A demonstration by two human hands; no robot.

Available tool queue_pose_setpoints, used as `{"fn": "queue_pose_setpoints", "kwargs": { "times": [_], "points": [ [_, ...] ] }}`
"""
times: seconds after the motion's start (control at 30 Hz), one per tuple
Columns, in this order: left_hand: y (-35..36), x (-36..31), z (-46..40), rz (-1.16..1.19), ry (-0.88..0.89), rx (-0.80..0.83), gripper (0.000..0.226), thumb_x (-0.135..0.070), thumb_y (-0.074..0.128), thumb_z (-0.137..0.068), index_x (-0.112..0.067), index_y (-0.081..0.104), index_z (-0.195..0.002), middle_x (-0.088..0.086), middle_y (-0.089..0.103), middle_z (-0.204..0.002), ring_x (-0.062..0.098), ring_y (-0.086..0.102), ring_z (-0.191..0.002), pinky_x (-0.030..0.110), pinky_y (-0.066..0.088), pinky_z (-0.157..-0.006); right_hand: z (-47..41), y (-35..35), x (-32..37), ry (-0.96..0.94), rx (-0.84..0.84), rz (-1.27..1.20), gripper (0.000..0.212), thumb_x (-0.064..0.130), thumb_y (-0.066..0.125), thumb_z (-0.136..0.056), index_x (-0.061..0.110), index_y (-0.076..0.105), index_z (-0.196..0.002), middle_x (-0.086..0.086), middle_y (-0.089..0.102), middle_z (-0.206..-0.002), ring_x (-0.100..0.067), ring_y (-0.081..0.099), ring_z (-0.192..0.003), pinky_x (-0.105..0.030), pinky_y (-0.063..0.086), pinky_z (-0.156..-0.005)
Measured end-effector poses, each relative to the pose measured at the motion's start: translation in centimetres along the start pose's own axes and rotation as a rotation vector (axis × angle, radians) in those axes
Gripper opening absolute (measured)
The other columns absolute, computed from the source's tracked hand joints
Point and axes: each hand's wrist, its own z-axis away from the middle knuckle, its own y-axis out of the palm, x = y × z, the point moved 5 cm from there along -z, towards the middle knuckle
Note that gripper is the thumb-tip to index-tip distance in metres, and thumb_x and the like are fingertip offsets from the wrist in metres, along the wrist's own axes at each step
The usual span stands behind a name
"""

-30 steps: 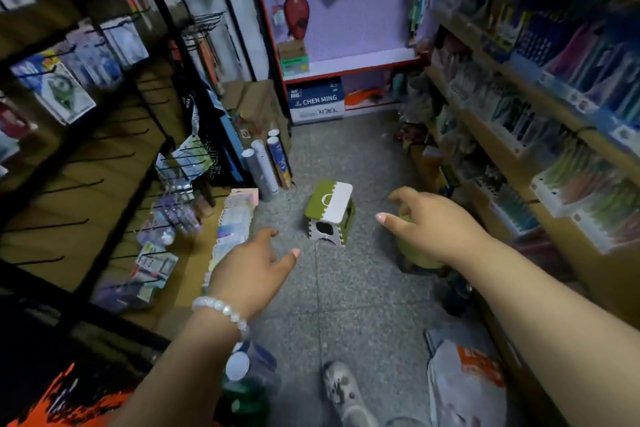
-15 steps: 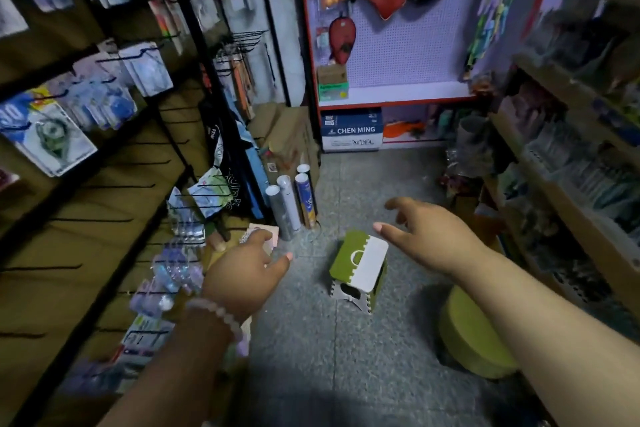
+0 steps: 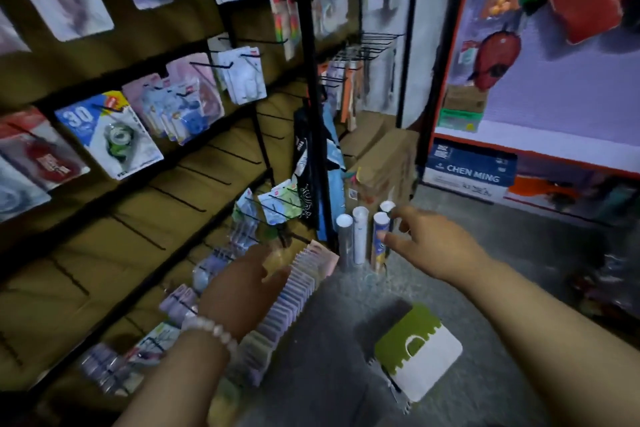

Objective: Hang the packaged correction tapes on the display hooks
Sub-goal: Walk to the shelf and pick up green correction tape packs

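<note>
Display hooks (image 3: pixel 194 203): black, set on a brown panel (image 3: pixel 114 253). One hanging package (image 3: pixel 109 133): blue and white card with a white "30" and a green item inside. Row of packaged correction tapes (image 3: pixel 294 291): pale purple and pink cards — fine detail blurred. Folding stool (image 3: pixel 417 352): top half olive green, half white. Floor (image 3: pixel 502 281): grey, speckled. Box (image 3: pixel 471 172): blue and white, lettered "CHEN MING". Bracelet (image 3: pixel 209 329): white beads. Far rack frame (image 3: pixel 453 35) — red.
</note>
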Motion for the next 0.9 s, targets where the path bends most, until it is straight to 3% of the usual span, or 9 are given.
{"fn": "queue_pose_setpoints", "kwargs": {
  "times": [0.1, 0.17, 0.33, 0.4, 0.53, 0.7, 0.9],
  "points": [
    [-0.1, 0.5, -1.0, 0.001, -0.075, -0.048, 0.039, -0.053, 0.051, -0.093, -0.027, 0.055, -0.122, 0.001, 0.074, -0.095, 0.023, 0.069, -0.089, 0.033, 0.054, -0.072, -4.4, 0.5, 0.7, -0.078, 0.033, -0.046, 0.045, 0.053, 0.051, -0.091, 0.02, 0.055, -0.122, -0.006, 0.064, -0.105, -0.028, 0.059, -0.103, -0.032, 0.044, -0.071],
    [-0.2, 1.6, -1.6, -0.01, -0.134, -0.037, 0.047, -0.057, 0.049, -0.091, -0.023, 0.053, -0.122, 0.001, 0.075, -0.088, 0.021, 0.07, -0.087, 0.038, 0.056, -0.075, -6.8, 1.3, 1.8, -0.121, 0.056, -0.041, 0.052, 0.054, 0.051, -0.091, 0.02, 0.052, -0.13, -0.007, 0.064, -0.113, -0.026, 0.059, -0.107, -0.031, 0.043, -0.074],
    [-1.8, 5.0, -3.0, -0.063, -0.251, -0.085, 0.055, -0.057, 0.049, -0.09, -0.029, 0.042, -0.137, -0.001, 0.072, -0.11, 0.023, 0.068, -0.099, 0.034, 0.056, -0.079, -11.3, 3.8, 5.9, -0.237, 0.133, -0.049, 0.053, 0.056, 0.049, -0.091, 0.024, 0.05, -0.132, -0.004, 0.063, -0.119, -0.021, 0.058, -0.109, -0.029, 0.045, -0.081],
    [-2.3, 6.6, -3.3, -0.093, -0.288, -0.078, 0.057, -0.058, 0.047, -0.091, -0.028, 0.04, -0.139, -0.002, 0.072, -0.106, 0.022, 0.068, -0.096, 0.036, 0.057, -0.078, -12.9, 4.8, 7.9, -0.282, 0.159, -0.043, 0.053, 0.056, 0.047, -0.092, 0.021, 0.05, -0.131, -0.005, 0.063, -0.117, -0.021, 0.059, -0.106, -0.031, 0.047, -0.082],
    [-3.3, 9.6, -3.8, -0.093, -0.35, -0.1, 0.056, -0.055, 0.048, -0.092, -0.028, 0.041, -0.14, -0.005, 0.074, -0.095, 0.017, 0.069, -0.09, 0.033, 0.057, -0.076, -15.5, 7.2, 11.8, -0.356, 0.236, -0.067, 0.063, 0.06, 0.045, -0.091, 0.024, 0.04, -0.143, -0.001, 0.055, -0.135, -0.019, 0.054, -0.12, -0.023, 0.037, -0.081],
    [-4.1, 12.7, -3.5, -0.056, -0.393, -0.14, 0.058, -0.059, 0.045, -0.091, -0.029, 0.037, -0.14, -0.008, 0.073, -0.102, 0.014, 0.07, -0.091, 0.03, 0.057, -0.073, -16.9, 9.8, 16.6, -0.469, 0.31, -0.07, 0.056, 0.057, 0.047, -0.092, 0.021, 0.048, -0.134, -0.004, 0.062, -0.118, -0.02, 0.058, -0.104, -0.035, 0.049, -0.089],
    [-4.7, 15.9, -3.1, -0.026, -0.508, -0.176, 0.064, -0.061, 0.045, -0.091, -0.029, 0.034, -0.145, -0.007, 0.071, -0.112, 0.013, 0.068, -0.099, 0.028, 0.055, -0.079, -18.3, 11.9, 22.7, -0.679, 0.374, -0.04, 0.058, 0.058, 0.047, -0.091, 0.023, 0.045, -0.137, 0.0, 0.062, -0.119, -0.017, 0.059, -0.104, -0.028, 0.045, -0.082]
  ]
}}
